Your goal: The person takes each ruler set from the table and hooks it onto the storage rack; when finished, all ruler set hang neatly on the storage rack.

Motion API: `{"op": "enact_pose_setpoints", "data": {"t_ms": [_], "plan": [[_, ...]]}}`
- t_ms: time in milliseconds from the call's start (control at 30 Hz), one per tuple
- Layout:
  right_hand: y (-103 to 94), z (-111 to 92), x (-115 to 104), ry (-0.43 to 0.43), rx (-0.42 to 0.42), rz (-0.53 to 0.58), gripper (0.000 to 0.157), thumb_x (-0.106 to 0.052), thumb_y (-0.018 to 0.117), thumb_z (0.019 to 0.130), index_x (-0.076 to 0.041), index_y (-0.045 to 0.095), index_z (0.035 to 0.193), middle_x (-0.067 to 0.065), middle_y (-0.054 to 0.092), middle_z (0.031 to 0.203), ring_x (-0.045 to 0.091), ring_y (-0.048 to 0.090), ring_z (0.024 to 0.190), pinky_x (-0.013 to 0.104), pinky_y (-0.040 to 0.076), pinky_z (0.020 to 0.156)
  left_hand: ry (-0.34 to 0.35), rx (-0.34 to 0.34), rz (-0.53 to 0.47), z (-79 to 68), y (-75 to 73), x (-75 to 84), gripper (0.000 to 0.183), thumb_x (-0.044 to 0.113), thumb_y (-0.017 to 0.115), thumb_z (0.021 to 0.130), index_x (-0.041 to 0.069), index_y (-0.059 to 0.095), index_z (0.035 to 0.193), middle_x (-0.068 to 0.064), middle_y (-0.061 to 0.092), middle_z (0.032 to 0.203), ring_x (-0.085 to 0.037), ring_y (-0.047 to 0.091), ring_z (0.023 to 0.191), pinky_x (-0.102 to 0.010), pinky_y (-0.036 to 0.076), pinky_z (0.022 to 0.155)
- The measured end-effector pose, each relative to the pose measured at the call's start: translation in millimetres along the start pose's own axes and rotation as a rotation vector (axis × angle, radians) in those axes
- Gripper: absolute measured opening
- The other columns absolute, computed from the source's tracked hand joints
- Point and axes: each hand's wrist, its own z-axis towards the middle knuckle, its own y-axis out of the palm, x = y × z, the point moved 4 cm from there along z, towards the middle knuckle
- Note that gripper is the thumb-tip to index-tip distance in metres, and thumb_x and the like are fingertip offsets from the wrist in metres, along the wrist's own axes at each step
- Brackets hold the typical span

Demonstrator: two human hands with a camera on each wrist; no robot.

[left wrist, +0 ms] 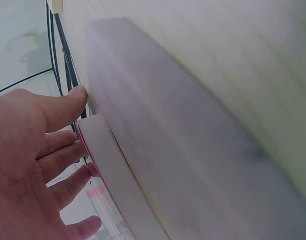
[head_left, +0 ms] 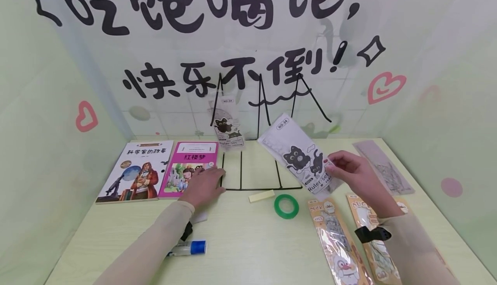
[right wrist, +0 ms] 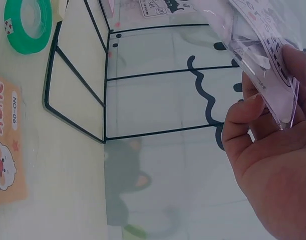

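My right hand (head_left: 355, 177) pinches the lower right corner of a clear ruler set packet (head_left: 297, 155), printed with black cats. It is raised and tilted in front of the black wire rack (head_left: 241, 172). In the right wrist view, the thumb and fingers grip the packet (right wrist: 268, 37) by its end. A matching ruler set packet (head_left: 233, 131) leans upright at the rack's left side. My left hand (head_left: 203, 185) rests at the right side of the pink book (head_left: 175, 177), its fingers loosely extended. In the left wrist view, fingertips are right at the book's edge (left wrist: 105, 152).
Another book (head_left: 136, 168) lies at far left. A green tape roll (head_left: 277, 206) and a small cream block (head_left: 261, 196) lie before the rack. Orange duck packets (head_left: 338, 242) and a purplish packet (head_left: 382, 166) are at right. A blue-capped tube (head_left: 199, 247) lies beside the left forearm.
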Motion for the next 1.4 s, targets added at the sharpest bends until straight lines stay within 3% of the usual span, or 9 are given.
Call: {"op": "enact_pose_setpoints", "data": {"t_ms": [367, 633, 1000, 1200, 1400], "plan": [[0.8, -21.7, -13.0, 0.005, 0.071, -0.043, 0.019, -0.015, 0.061, 0.088, -0.007, 0.058, 0.105, 0.009, 0.064, 0.089, 0.022, 0.062, 0.073, 0.031, 0.054, 0.059, 0.012, 0.004, 0.003, -0.5, -0.8, 1.1, 0.058, 0.039, 0.063, 0.083, 0.016, 0.046, 0.133, -0.001, 0.043, 0.137, -0.023, 0.031, 0.13, -0.055, 0.015, 0.107], [2.1, -30.2, -24.4, -0.077, 0.041, 0.035, 0.018, -0.002, 0.056, 0.088, -0.001, 0.056, 0.106, 0.012, 0.064, 0.087, 0.023, 0.064, 0.07, 0.034, 0.055, 0.054, 0.009, 0.001, 0.019, 1.5, -0.9, 0.5, 0.058, 0.04, 0.063, 0.083, 0.017, 0.045, 0.133, 0.0, 0.044, 0.137, -0.022, 0.032, 0.13, -0.055, 0.015, 0.107], [3.7, -31.3, -26.8, -0.077, 0.043, 0.093, 0.016, -0.001, 0.056, 0.088, 0.0, 0.056, 0.105, 0.011, 0.066, 0.088, 0.024, 0.065, 0.07, 0.036, 0.056, 0.054, 0.002, -0.001, 0.01, 0.2, -0.6, 3.0, 0.057, 0.039, 0.063, 0.083, 0.017, 0.046, 0.132, -0.001, 0.044, 0.136, -0.023, 0.032, 0.13, -0.056, 0.016, 0.106], [9.2, -25.0, -22.9, -0.056, 0.064, 0.088, 0.017, -0.005, 0.057, 0.089, -0.001, 0.056, 0.105, 0.011, 0.065, 0.09, 0.024, 0.065, 0.071, 0.035, 0.056, 0.055, 0.02, 0.009, 0.019, 0.3, -0.2, 2.6, 0.058, 0.04, 0.063, 0.083, 0.016, 0.046, 0.132, -0.001, 0.045, 0.136, -0.023, 0.033, 0.129, -0.055, 0.016, 0.107], [24.6, 3.9, -8.4, -0.011, 0.167, 0.108, 0.023, -0.015, 0.062, 0.087, -0.001, 0.057, 0.104, 0.011, 0.062, 0.091, 0.021, 0.063, 0.072, 0.031, 0.056, 0.059, 0.026, 0.022, 0.034, 0.3, 0.8, 0.8, 0.057, 0.04, 0.063, 0.082, 0.016, 0.047, 0.131, -0.002, 0.046, 0.135, -0.024, 0.035, 0.128, -0.055, 0.018, 0.106]]}}
